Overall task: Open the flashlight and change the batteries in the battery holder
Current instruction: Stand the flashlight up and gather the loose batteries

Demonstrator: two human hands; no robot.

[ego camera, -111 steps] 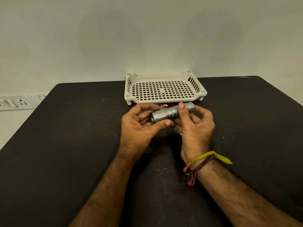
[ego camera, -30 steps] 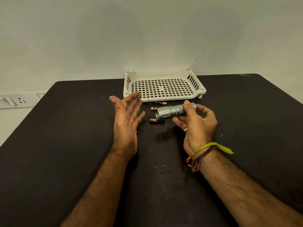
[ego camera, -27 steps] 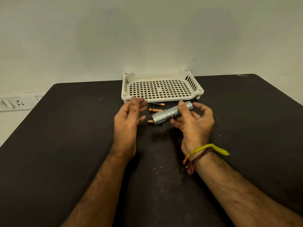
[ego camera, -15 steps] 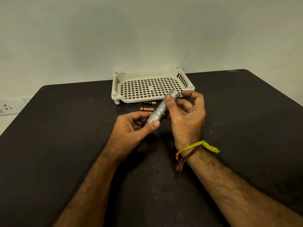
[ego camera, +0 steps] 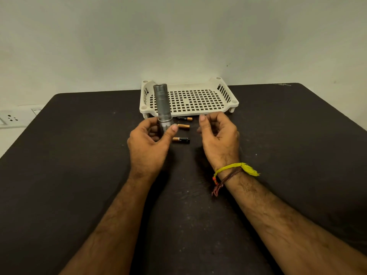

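Flashlight (ego camera: 162, 108) now stood upright, released by right hand (ego camera: 217, 135).
Lower end is gripped by left hand (ego camera: 149, 143); right hand hangs loosely curled, holding nothing. Three batteries (ego camera: 183, 127) lie before tray (ego camera: 222, 109).

A plain indoor room, perhaps a home or small office: a dark desk (ego camera: 79, 175) stands against a bare pale wall (ego camera: 178, 36), with a wall socket plate (ego camera: 12, 118) at the left and a white plastic tray (ego camera: 198, 110).

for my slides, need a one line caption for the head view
Left hand holds a silver flashlight upright over a black table, three batteries beside it.
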